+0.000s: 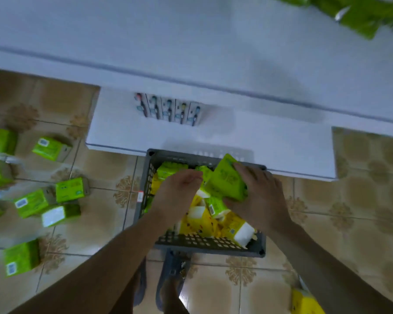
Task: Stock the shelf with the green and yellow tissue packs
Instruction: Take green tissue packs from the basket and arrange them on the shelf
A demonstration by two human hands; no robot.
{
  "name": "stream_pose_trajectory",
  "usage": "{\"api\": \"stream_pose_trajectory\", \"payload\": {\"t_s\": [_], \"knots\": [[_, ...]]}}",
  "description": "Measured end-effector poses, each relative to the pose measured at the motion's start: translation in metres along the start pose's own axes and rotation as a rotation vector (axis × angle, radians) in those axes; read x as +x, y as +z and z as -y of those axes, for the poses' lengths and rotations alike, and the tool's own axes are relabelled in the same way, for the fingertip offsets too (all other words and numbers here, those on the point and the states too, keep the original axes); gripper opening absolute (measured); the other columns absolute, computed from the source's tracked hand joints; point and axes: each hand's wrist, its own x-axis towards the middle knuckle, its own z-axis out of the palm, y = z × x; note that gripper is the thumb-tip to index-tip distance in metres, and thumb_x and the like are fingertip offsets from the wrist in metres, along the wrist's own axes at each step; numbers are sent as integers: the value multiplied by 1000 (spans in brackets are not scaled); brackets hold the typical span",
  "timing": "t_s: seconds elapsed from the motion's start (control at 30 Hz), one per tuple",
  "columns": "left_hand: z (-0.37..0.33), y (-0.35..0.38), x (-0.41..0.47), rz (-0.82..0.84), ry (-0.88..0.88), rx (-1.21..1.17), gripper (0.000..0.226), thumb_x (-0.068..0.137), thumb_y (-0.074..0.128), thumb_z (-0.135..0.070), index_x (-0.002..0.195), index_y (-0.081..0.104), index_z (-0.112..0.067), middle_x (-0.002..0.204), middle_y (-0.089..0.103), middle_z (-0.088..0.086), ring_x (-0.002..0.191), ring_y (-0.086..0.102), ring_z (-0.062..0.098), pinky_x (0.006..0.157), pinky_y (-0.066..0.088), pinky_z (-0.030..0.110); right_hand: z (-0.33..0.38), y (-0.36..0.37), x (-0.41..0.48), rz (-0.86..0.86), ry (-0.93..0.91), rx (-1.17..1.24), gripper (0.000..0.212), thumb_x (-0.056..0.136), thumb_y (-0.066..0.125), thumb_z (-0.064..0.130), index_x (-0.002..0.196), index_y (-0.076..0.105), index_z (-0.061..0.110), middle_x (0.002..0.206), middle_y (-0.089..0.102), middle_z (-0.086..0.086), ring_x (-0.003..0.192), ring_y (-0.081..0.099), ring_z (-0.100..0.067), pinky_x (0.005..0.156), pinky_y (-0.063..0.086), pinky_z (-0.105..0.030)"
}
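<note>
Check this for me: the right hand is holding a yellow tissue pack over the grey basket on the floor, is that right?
Not quite. The tissue pack in the right hand is green, not yellow, as the head view shows. The rest stands: the right hand holds it over the grey basket on the floor.

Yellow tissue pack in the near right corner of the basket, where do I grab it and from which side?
Come from above and pinch the yellow tissue pack across its long yellow sides. It lies tilted on the pile, white end toward the corner, and the basket wall blocks a sideways reach. The right hand grips a green pack.
</note>
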Motion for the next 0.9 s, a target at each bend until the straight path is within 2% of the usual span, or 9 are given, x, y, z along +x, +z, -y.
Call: {"api": "stream_pose_trajectory", "payload": {"t_s": [0.07, 0.17, 0.3, 0.37, 0.47, 0.57, 0.7, 0.8, 0.9], "knots": [[-46, -15, -21, -27, 81, -62, 17, 92, 59, -16, 92, 66, -31, 93, 67, -9, 82, 61, 3, 72, 46, 15, 13, -54, -15, -37, -13, 87, 88, 67, 45, 72, 143, 40, 27, 130, 55, -3, 119, 50, -31, 95, 40, -46], [-119, -37, -60, -54, 188, -156, 22, 90, 62, -11, 86, 68, -32, 92, 71, -8, 81, 67, 2, 78, 51, 18, 32, -144, -40, -144, -22, 246, 87, 68, 60, 65, 144, 37, 30, 136, 52, 1, 121, 46, -24, 97, 39, -44], [-210, -62, -117, -88, 358, -124, 26, 91, 59, -8, 89, 71, -31, 92, 74, -9, 95, 67, 15, 89, 50, 27, 50, -259, -74, -291, -95, 374, 87, 67, 60, 74, 141, 25, 46, 142, 43, 10, 125, 35, -13, 101, 39, -45], [-252, -75, -144, -60, 448, -111, 22, 91, 59, -10, 93, 71, -29, 94, 74, -12, 95, 67, 12, 88, 50, 26, 63, -314, -85, -355, -148, 363, 85, 66, 64, 76, 137, 22, 54, 137, 38, 20, 126, 32, -11, 103, 38, -45], [-315, -95, -175, -51, 612, -71, 20, 92, 59, -13, 97, 70, -29, 95, 73, -15, 93, 66, 4, 83, 49, 18, 86, -392, -97, -490, -240, 310, 85, 60, 64, 79, 135, 27, 61, 123, 29, 42, 122, 36, -5, 98, 37, -29], [-378, -118, -199, -88, 787, -47, 18, 92, 59, -19, 103, 70, -28, 98, 72, -15, 95, 66, 3, 85, 49, 19, 107, -457, -107, -635, -330, 282, 85, 62, 62, 73, 139, 32, 52, 130, 36, 40, 116, 37, 14, 92, 29, -5], [-447, -149, -218, -116, 952, -33, 20, 87, 58, -27, 103, 68, -34, 100, 72, -14, 97, 66, 7, 88, 52, 27, 134, -521, -112, -743, -407, 262, 88, 60, 59, 74, 140, 28, 54, 127, 35, 44, 118, 33, 20, 86, 35, -6], [-486, -171, -220, -164, 1072, 64, 21, 92, 58, -26, 106, 64, -40, 103, 70, -22, 99, 62, -2, 88, 48, 19, 149, -556, -102, -802, -412, 242, 86, 58, 61, 77, 134, 23, 65, 121, 29, 53, 111, 31, 23, 86, 29, -1], [-518, -193, -214, -314, 1201, 264, 25, 94, 55, -26, 114, 62, -40, 108, 62, -31, 104, 53, -11, 85, 41, 9, 160, -585, -83, -802, -379, 205, 86, 60, 72, 73, 132, 27, 64, 118, 28, 52, 110, 32, 15, 87, 28, -3]]}}
